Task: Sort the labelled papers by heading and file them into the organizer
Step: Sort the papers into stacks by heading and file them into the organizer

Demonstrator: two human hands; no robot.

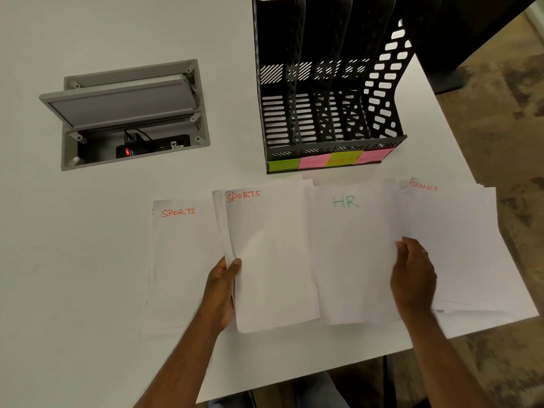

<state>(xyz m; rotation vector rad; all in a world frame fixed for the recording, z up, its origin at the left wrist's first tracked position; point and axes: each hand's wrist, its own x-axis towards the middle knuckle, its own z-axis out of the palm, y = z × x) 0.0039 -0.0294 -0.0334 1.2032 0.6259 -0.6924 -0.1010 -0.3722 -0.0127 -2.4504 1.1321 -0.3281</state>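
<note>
Left hand (221,293), at 6 o'clock in the view, pinches the left edge of a sheet headed SPORTS (270,260), thumb on top and fingers curled beneath; the sheet's near end is lifted off the white table (88,260). Right hand (413,278), at 4 o'clock, has its fingers curled over the right edge of the sheet headed HR (350,254), where that sheet overlaps the FINANCE stack (459,245); whether it pinches the sheet or only rests on it cannot be told. A second SPORTS sheet (179,260) lies flat at 8 o'clock, just beside the left hand and partly under the held sheet. The FINANCE stack reaches the table's right edge. The black slotted organizer (332,83) stands upright at 1 o'clock, apart from the papers; its front lip carries green and pink sticky labels (329,160), one reading FINANCE. A grey cable box (129,113), lid raised, is recessed in the table at 10 o'clock.
</note>
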